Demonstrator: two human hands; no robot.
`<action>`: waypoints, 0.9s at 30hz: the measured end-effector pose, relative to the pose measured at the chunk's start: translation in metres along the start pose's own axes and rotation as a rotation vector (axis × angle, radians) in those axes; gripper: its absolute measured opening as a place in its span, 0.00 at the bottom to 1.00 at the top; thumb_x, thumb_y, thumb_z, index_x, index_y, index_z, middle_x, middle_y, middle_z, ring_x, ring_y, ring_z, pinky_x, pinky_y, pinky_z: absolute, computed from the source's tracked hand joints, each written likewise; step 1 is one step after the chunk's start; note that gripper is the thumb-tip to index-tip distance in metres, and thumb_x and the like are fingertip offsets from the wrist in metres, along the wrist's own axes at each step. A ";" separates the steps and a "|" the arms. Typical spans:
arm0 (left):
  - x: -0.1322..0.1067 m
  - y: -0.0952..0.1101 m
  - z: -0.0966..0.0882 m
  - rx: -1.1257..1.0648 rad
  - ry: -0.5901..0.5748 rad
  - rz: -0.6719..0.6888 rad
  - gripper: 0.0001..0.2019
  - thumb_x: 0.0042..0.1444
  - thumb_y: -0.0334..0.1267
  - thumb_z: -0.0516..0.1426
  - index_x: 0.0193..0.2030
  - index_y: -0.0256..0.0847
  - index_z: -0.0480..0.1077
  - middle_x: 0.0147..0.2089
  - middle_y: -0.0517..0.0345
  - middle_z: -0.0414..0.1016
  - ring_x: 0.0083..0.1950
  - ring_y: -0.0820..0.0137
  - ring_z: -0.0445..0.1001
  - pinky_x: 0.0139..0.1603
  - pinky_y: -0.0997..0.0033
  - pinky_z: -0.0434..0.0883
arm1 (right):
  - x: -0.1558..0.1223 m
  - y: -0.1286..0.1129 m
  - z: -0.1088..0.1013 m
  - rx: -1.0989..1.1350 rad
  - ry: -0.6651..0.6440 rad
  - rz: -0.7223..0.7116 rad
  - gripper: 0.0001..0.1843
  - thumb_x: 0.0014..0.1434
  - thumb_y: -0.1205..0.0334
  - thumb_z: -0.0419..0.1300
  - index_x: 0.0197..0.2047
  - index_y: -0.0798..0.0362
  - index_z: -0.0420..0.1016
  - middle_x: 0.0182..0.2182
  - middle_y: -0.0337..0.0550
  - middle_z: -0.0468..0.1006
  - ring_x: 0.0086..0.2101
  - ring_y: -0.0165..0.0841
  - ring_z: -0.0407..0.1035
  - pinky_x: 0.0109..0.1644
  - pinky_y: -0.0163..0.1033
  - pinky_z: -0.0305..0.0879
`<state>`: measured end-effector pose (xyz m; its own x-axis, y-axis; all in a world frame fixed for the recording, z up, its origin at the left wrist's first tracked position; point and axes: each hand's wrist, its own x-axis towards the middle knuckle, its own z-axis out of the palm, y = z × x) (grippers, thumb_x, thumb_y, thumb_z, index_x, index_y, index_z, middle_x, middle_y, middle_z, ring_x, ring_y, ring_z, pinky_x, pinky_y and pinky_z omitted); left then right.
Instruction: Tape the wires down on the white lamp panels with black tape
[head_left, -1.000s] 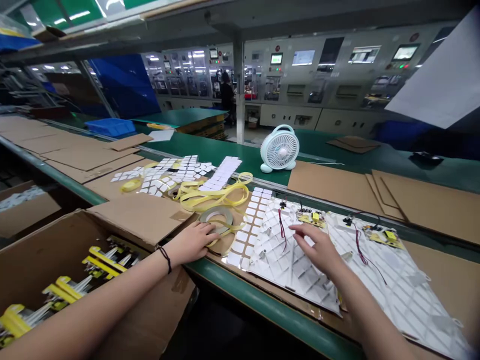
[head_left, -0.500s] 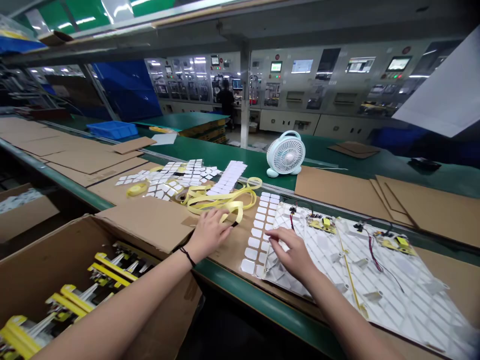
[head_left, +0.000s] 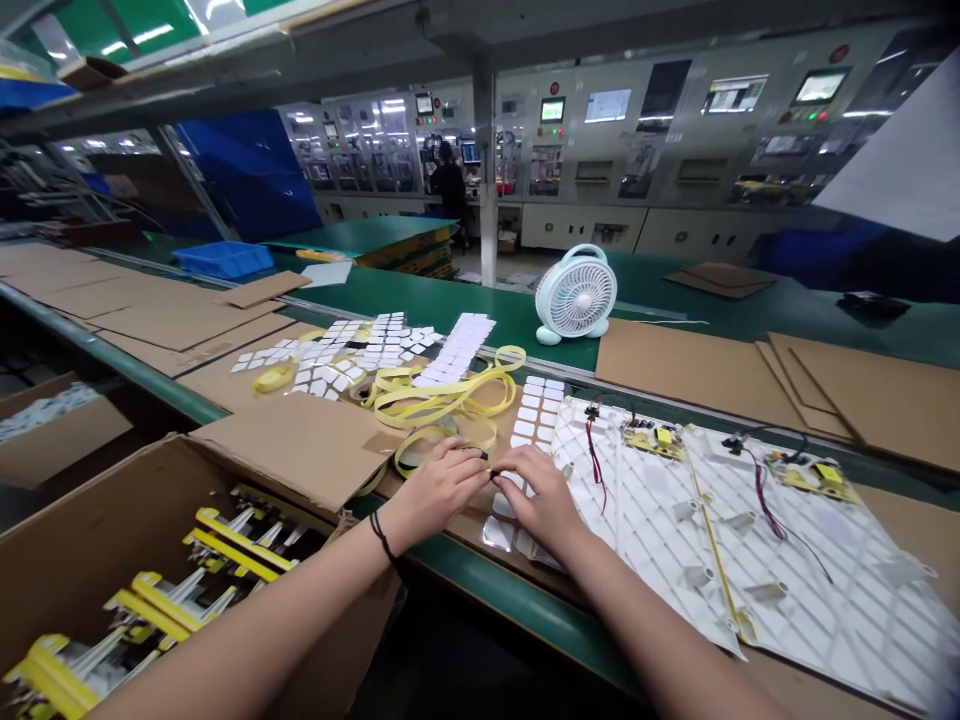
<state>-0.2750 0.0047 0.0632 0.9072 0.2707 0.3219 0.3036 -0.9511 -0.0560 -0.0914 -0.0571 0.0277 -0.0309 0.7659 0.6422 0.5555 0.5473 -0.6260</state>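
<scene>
While left hand [head_left: 439, 490] meets right hand [head_left: 536, 495], a carton [head_left: 97, 500] holds yellow-tipped rods [head_left: 225, 545].

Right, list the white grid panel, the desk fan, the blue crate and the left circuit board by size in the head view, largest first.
Largest: white grid panel; desk fan and blue crate look too alike to rank; smallest: left circuit board.

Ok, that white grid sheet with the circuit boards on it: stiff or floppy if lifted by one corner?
Likely floppy: the white grid sheet looks thin and broad, so a corner lift would probably sag. The circuit boards sit near its far edge, so it may tip that way. The loose red and black wires would probably swing.
</scene>
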 end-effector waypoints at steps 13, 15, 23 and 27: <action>-0.008 -0.042 0.006 -0.586 -0.014 -0.463 0.17 0.56 0.37 0.54 0.53 0.42 0.67 0.54 0.52 0.72 0.55 0.63 0.68 0.58 0.61 0.65 | -0.008 -0.014 0.006 0.090 -0.004 -0.013 0.03 0.56 0.68 0.57 0.32 0.51 0.68 0.36 0.44 0.74 0.38 0.37 0.67 0.43 0.44 0.62; -0.008 -0.043 0.005 -0.604 -0.096 -0.411 0.12 0.59 0.39 0.52 0.46 0.42 0.72 0.47 0.55 0.76 0.48 0.66 0.72 0.52 0.66 0.67 | -0.008 -0.013 0.007 0.212 0.057 0.111 0.03 0.57 0.66 0.58 0.32 0.51 0.67 0.35 0.43 0.75 0.38 0.36 0.69 0.44 0.43 0.63; -0.003 -0.036 0.003 -0.604 -0.171 -0.369 0.20 0.65 0.41 0.42 0.30 0.39 0.69 0.28 0.61 0.72 0.32 0.72 0.69 0.39 0.72 0.63 | -0.009 -0.005 0.010 0.229 0.187 0.216 0.06 0.60 0.60 0.58 0.32 0.51 0.68 0.34 0.43 0.73 0.38 0.36 0.68 0.44 0.42 0.65; -0.002 -0.037 0.010 -0.614 -0.166 -0.410 0.18 0.62 0.40 0.45 0.26 0.38 0.68 0.25 0.61 0.70 0.30 0.73 0.66 0.35 0.72 0.62 | -0.011 -0.006 0.013 -0.015 0.116 -0.027 0.04 0.60 0.64 0.57 0.33 0.51 0.70 0.39 0.47 0.70 0.41 0.38 0.65 0.44 0.45 0.63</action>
<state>-0.2852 0.0412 0.0553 0.8032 0.5932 0.0546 0.4533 -0.6681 0.5901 -0.1054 -0.0643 0.0188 0.0494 0.7063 0.7062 0.5681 0.5616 -0.6015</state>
